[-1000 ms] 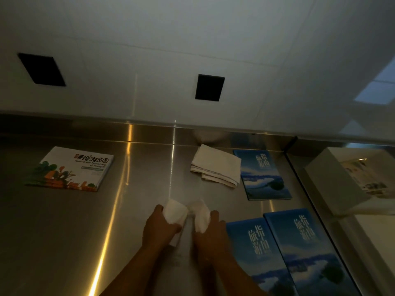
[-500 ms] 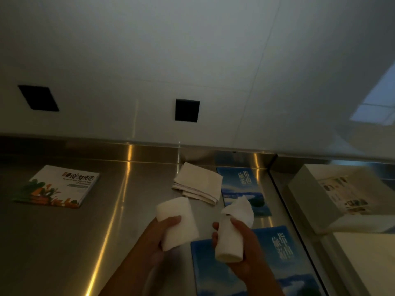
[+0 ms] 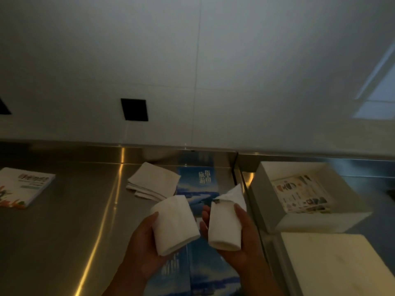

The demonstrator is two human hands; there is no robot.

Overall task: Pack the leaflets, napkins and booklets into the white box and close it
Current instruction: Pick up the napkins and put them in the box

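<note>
Here, low in the frame's centre, the grip of the left hand is clamped round one rolled napkin, the right hand round a second napkin. The white box lies open at right; the second napkin's loose top could unfurl, snagging its rim.

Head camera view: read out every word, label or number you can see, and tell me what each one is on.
"旅游指南" (blurry, best reading): white vertical title on the far blue booklet.
Unreadable, blurred: coloured title on the white illustrated booklet at left.
Unreadable, too small: print on the picture leaflet inside the open white box.
Unreadable, blurred: pale lettering on the near blue booklet.
</note>
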